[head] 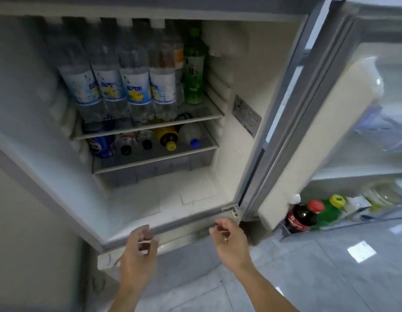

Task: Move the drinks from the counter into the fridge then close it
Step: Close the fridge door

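The fridge stands open in front of me. Several clear water bottles with blue labels stand on its upper shelf, with a green tea bottle at their right. On the shelf below lie a blue can, dark-capped bottles and a yellow-capped bottle. The door is swung wide to the right. My left hand and my right hand hang empty below the fridge's bottom edge, fingers loosely curled. The counter is out of view.
The door's bottom rack holds a cola bottle, a green bottle and packets. A plastic bag sits in a higher door rack. A grey tiled floor lies below. The fridge's lowest compartment floor is bare.
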A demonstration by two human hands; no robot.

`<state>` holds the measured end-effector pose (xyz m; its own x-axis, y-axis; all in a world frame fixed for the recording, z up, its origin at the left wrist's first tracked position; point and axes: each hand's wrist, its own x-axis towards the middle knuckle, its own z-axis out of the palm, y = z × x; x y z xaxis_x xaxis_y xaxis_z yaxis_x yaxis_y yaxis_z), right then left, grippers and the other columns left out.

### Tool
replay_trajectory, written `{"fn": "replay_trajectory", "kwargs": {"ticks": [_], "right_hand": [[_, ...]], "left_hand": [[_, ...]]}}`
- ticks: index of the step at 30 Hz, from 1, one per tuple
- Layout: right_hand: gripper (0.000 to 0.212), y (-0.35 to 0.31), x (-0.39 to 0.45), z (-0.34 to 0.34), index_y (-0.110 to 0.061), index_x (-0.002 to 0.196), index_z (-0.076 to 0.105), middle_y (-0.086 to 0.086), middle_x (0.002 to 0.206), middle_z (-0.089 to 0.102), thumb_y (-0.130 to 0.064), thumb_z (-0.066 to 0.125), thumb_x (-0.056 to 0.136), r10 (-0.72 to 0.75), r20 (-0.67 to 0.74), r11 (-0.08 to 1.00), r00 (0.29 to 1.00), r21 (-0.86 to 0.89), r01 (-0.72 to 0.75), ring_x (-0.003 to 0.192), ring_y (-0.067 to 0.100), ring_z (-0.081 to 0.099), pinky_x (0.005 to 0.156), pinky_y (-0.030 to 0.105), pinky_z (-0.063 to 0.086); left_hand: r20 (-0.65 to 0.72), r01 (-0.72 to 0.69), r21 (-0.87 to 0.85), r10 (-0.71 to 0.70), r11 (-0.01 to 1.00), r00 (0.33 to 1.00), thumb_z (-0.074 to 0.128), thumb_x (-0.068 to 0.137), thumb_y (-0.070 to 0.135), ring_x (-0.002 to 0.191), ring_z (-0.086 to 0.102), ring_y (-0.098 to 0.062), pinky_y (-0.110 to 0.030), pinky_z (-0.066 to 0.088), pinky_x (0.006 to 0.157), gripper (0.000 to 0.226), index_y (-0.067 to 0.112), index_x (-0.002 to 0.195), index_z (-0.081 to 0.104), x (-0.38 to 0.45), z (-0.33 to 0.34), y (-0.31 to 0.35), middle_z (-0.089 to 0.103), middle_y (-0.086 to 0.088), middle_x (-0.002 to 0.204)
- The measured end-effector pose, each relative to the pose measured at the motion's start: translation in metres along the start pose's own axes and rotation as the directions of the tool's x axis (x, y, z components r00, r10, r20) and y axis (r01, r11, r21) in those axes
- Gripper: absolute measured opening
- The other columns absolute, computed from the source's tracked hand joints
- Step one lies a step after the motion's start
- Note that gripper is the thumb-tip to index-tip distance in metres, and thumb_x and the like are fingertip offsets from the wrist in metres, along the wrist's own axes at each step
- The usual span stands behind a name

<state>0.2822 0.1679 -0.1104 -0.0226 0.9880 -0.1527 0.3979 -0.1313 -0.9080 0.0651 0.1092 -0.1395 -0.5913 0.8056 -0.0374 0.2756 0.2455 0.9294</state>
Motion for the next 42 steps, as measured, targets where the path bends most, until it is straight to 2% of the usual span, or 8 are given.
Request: {"fn": "replay_trajectory", "kwargs": {"ticks": [4, 6, 10, 14, 18, 28, 34, 42], "right_hand": [[0.012, 0.076, -0.058, -0.044, -0.012, 0.1, 0.063, 0.006, 0.09, 0.067, -0.009, 0.069, 0.09, 0.165, -0.015, 0.986, 0.986, -0.035, -0.165, 0.072, 0.003, 0.059, 0.065, 0.004, 0.043], [0.015, 0.115, -0.091, -0.069, -0.015, 0.099, 0.064, 0.004, 0.086, 0.067, -0.007, 0.07, 0.089, 0.251, -0.059, 0.966, 0.966, -0.041, -0.254, 0.066, 0.0, 0.058, 0.063, 0.004, 0.042], [0.018, 0.188, -0.156, -0.129, -0.016, 0.103, 0.067, 0.004, 0.088, 0.071, -0.014, 0.073, 0.086, 0.39, -0.122, 0.918, 0.913, -0.032, -0.396, 0.077, 0.014, 0.064, 0.078, 0.026, 0.05], [0.02, 0.245, -0.215, -0.194, -0.014, 0.103, 0.067, 0.006, 0.088, 0.072, -0.012, 0.075, 0.085, 0.493, -0.184, 0.867, 0.85, 0.026, -0.497, 0.077, 0.012, 0.064, 0.065, 0.022, 0.046], [0.023, 0.283, -0.258, -0.244, -0.019, 0.106, 0.066, 0.0, 0.088, 0.071, -0.022, 0.074, 0.085, 0.579, -0.235, 0.814, 0.781, 0.121, -0.568, 0.083, 0.015, 0.067, 0.067, 0.027, 0.048], [0.028, 0.303, -0.227, -0.323, -0.017, 0.116, 0.062, 0.006, 0.098, 0.069, -0.025, 0.071, 0.09, 0.614, -0.266, 0.787, 0.743, 0.27, -0.554, 0.088, 0.023, 0.068, 0.081, 0.042, 0.058], [0.031, 0.271, -0.164, -0.38, -0.016, 0.119, 0.061, 0.007, 0.104, 0.068, -0.022, 0.071, 0.09, 0.593, -0.275, 0.797, 0.757, 0.333, -0.503, 0.09, 0.021, 0.067, 0.089, 0.047, 0.057], [0.035, 0.215, -0.048, -0.445, -0.01, 0.123, 0.061, -0.001, 0.104, 0.064, -0.028, 0.067, 0.093, 0.433, -0.289, 0.871, 0.854, 0.376, -0.315, 0.084, 0.012, 0.061, 0.091, 0.045, 0.054]], "left_hand": [[0.215, 0.187, 0.239, -0.24, 0.953, 0.947, 0.071, 0.088, 0.022, 0.078, 0.066, -0.015, -0.027, 0.05, 0.071, 0.028, 0.022, 0.112, 0.057, -0.065, 0.015, -0.046, 0.071, -0.002, 0.094], [0.233, 0.252, 0.325, -0.335, 0.912, 0.913, 0.074, 0.086, 0.022, 0.078, 0.066, -0.017, -0.029, 0.046, 0.074, 0.029, 0.018, 0.109, 0.058, -0.103, 0.024, -0.064, 0.072, -0.005, 0.096], [0.238, 0.345, 0.405, -0.462, 0.847, 0.855, 0.077, 0.083, 0.021, 0.081, 0.069, -0.026, -0.036, 0.052, 0.079, 0.029, 0.012, 0.107, 0.064, -0.187, 0.044, -0.084, 0.073, -0.013, 0.09], [0.276, 0.375, 0.409, -0.505, 0.832, 0.818, 0.075, 0.085, 0.022, 0.074, 0.066, -0.027, -0.04, 0.055, 0.077, 0.026, 0.016, 0.107, 0.063, -0.264, 0.067, -0.084, 0.071, -0.012, 0.088], [0.342, 0.386, 0.376, -0.513, 0.842, 0.787, 0.072, 0.086, 0.023, 0.086, 0.068, -0.023, -0.044, 0.056, 0.088, 0.029, 0.019, 0.113, 0.061, -0.311, 0.101, -0.069, 0.069, -0.002, 0.093], [0.482, 0.214, 0.286, -0.333, 0.934, 0.811, 0.063, 0.094, 0.028, 0.097, 0.064, -0.019, -0.045, 0.055, 0.091, 0.022, 0.027, 0.116, 0.057, -0.298, 0.214, 0.01, 0.066, 0.0, 0.107], [0.47, 0.1, 0.148, -0.159, 0.984, 0.868, 0.064, 0.093, 0.025, 0.097, 0.063, -0.005, -0.016, 0.045, 0.07, 0.028, 0.03, 0.12, 0.054, -0.272, 0.295, 0.077, 0.063, 0.008, 0.112], [0.419, -0.245, 0.05, 0.203, 0.968, 0.885, 0.062, 0.092, 0.03, 0.117, 0.051, -0.003, -0.03, 0.048, 0.098, 0.04, 0.034, 0.131, 0.051, -0.258, 0.362, 0.166, 0.05, 0.017, 0.131]]}}
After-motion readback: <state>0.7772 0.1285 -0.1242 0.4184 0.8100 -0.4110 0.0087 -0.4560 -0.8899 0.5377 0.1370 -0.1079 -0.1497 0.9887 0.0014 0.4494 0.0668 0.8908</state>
